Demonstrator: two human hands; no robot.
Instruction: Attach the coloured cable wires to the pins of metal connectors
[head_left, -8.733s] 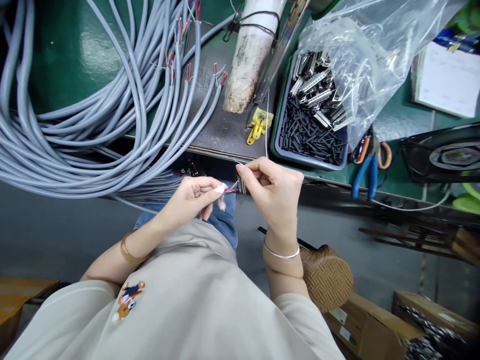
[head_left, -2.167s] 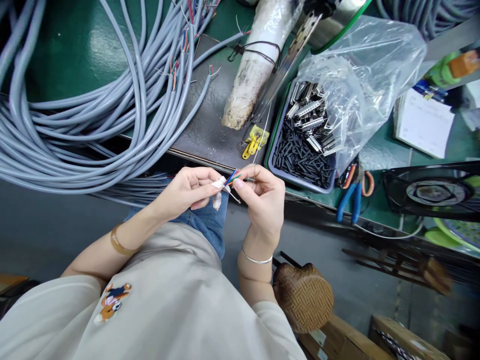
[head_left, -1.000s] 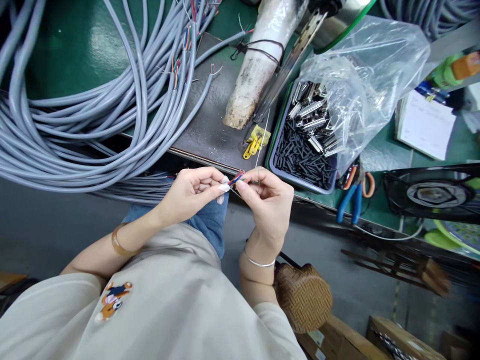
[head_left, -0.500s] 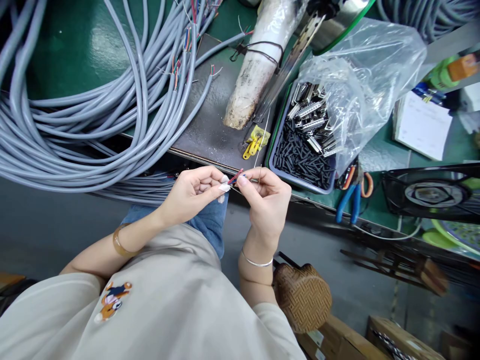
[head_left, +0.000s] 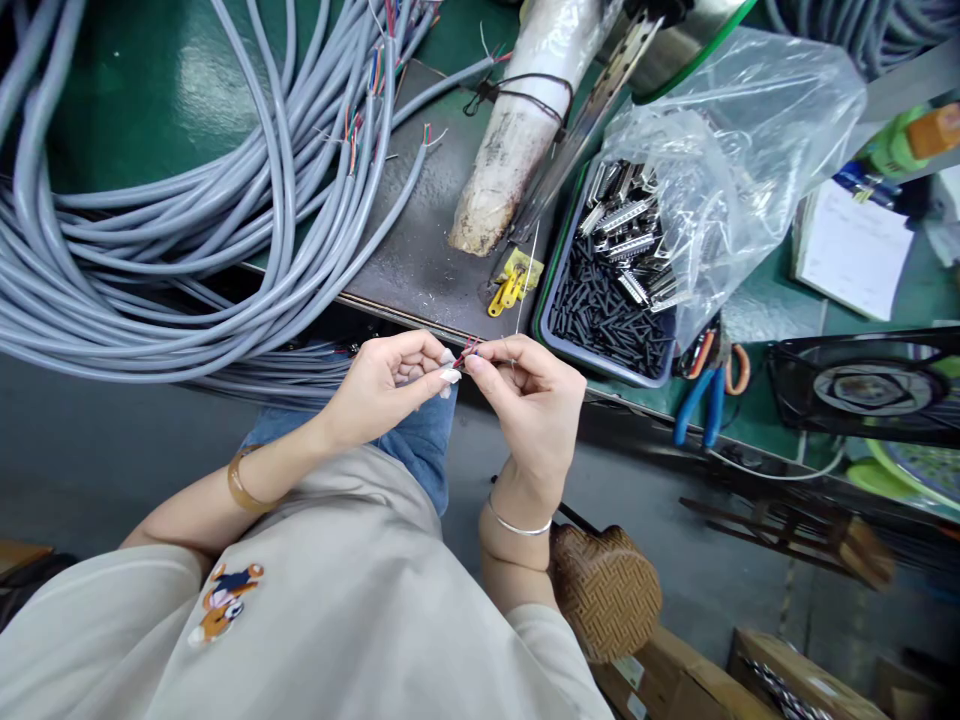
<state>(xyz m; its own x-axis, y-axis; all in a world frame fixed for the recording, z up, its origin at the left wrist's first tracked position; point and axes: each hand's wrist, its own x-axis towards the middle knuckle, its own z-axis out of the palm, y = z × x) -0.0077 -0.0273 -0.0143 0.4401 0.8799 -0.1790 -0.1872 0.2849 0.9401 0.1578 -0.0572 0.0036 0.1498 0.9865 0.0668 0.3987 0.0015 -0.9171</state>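
Note:
Thin coloured wires, red and dark ones among them, show between my two hands just off the bench edge. My left hand, with white coverings on some fingertips, pinches them from the left. From the right, my right hand has thumb and forefinger closed on the same wires. The far ends of the wires are hidden by my fingers. A bundle of grey cables runs low along the bench edge behind my left hand. Beyond my hands lies a dark metal plate with a small yellow tool on it.
Coiled grey cables fill the left side. Right of the plate stands a bin of black sleeves and metal connectors, partly under a plastic bag. Pliers and a black fan lie further right. A stool stands below.
My right thumb and forefinger have shifted slightly left, closer to my left fingertips. Less of the wires shows between my hands. Both hands remain closed.

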